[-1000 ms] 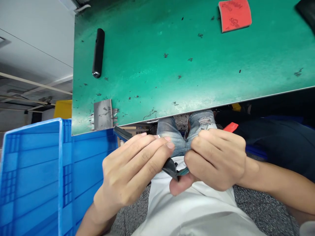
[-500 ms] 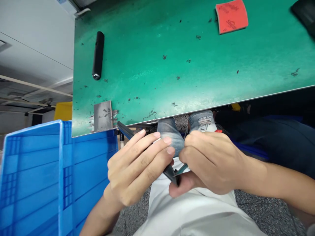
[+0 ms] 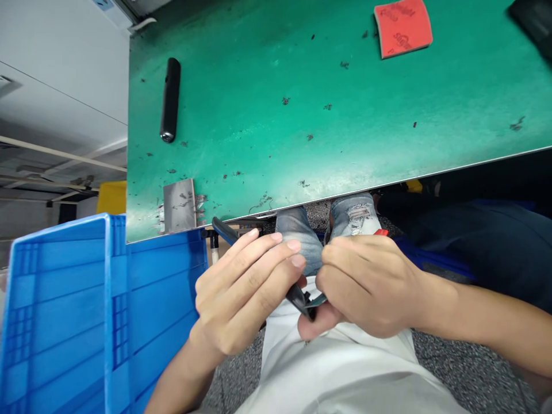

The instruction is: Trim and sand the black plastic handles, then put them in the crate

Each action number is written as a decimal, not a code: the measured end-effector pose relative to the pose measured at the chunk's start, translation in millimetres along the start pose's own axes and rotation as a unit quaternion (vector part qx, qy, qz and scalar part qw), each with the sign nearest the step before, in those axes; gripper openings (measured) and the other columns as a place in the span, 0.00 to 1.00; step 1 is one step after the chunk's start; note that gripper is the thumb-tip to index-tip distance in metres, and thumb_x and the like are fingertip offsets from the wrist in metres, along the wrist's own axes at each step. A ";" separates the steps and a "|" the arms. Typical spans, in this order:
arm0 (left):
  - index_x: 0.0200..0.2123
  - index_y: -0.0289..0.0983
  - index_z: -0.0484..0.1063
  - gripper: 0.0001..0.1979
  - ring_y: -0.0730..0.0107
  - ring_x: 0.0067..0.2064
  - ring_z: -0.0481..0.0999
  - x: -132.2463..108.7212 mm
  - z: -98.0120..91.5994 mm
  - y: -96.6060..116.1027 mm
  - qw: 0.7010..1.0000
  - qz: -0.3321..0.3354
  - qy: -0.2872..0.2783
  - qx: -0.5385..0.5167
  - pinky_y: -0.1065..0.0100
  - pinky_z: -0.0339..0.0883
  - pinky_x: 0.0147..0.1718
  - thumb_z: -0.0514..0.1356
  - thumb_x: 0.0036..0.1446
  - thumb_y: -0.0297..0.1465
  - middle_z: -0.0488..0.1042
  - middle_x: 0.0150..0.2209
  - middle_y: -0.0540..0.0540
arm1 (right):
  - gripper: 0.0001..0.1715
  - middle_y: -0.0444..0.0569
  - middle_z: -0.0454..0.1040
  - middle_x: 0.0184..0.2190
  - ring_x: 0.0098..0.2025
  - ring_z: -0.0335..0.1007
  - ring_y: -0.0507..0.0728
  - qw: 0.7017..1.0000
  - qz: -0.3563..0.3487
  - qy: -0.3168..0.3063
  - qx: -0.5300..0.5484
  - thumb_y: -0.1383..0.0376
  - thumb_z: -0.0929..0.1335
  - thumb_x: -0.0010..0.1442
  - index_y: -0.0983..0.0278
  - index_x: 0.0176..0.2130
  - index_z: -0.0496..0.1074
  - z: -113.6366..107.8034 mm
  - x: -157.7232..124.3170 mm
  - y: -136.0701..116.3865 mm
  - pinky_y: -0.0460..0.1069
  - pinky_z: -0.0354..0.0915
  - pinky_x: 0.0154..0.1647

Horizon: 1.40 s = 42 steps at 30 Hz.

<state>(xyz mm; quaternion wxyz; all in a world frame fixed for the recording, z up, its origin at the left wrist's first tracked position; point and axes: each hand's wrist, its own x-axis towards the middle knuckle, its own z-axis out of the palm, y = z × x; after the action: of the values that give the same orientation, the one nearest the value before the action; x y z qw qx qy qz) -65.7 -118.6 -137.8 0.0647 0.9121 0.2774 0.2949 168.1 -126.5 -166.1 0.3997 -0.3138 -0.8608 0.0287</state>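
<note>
My left hand (image 3: pixel 250 293) is closed around a long black plastic piece (image 3: pixel 297 299). One rounded end of it sticks out past my fingers toward the table edge, the other toward my right hand. My right hand (image 3: pixel 371 287) is a fist around a knife, mostly hidden; its thin grey-green blade (image 3: pixel 318 300) meets the black piece's near end. A red tip (image 3: pixel 382 232) shows just beyond the fist, perhaps part of the knife's handle. The right thumb lies below that end, touching or very near it. Both hands are above my lap, in front of the table.
On the green table (image 3: pixel 241 103) lie a similar black piece (image 3: pixel 171 100), a grey square pad (image 3: pixel 179 205), a red pad (image 3: pixel 403 27) and scattered dark shavings. Blue crates (image 3: pixel 64 310) stand at left. A dark object (image 3: pixel 535 26) sits at the right corner. Another person's dark-clothed leg (image 3: pixel 483 247) is at right.
My left hand and the black piece have shifted slightly to the right. The blade has moved a little, showing less of itself beside the right fist.
</note>
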 end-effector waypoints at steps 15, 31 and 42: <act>0.65 0.33 0.71 0.20 0.54 0.58 0.80 4.4 -20.1 -1.1 0.996 -0.018 -0.091 -0.010 0.52 0.74 0.57 0.58 0.72 0.26 0.81 0.57 0.36 | 0.34 0.43 0.62 0.24 0.28 0.55 0.55 0.998 0.026 -0.021 -0.044 0.37 0.60 0.70 0.60 0.29 0.67 -8.9 7.4 6.4 0.51 0.52 0.26; 0.64 0.27 0.71 0.21 0.56 0.59 0.79 5.9 -23.2 6.8 0.991 -0.055 -0.119 -0.024 0.58 0.72 0.59 0.61 0.71 0.27 0.80 0.57 0.33 | 0.24 0.41 0.60 0.21 0.26 0.52 0.55 0.997 -0.001 0.014 -0.081 0.46 0.67 0.70 0.58 0.29 0.65 -2.9 0.2 -0.1 0.52 0.48 0.25; 0.66 0.26 0.67 0.25 0.62 0.63 0.75 1.1 -21.9 5.7 0.981 -0.085 -0.153 -0.082 0.64 0.67 0.63 0.59 0.73 0.36 0.79 0.57 0.35 | 0.31 0.45 0.65 0.25 0.29 0.57 0.55 0.998 0.040 -0.028 -0.029 0.40 0.65 0.69 0.61 0.30 0.69 -7.1 4.8 7.2 0.52 0.53 0.28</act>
<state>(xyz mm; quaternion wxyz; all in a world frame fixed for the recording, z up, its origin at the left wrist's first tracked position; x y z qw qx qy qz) -74.8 -123.8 -117.7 0.2055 0.9112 0.3152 0.1675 174.5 -119.5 -160.3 0.3646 -0.3581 -0.8591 0.0284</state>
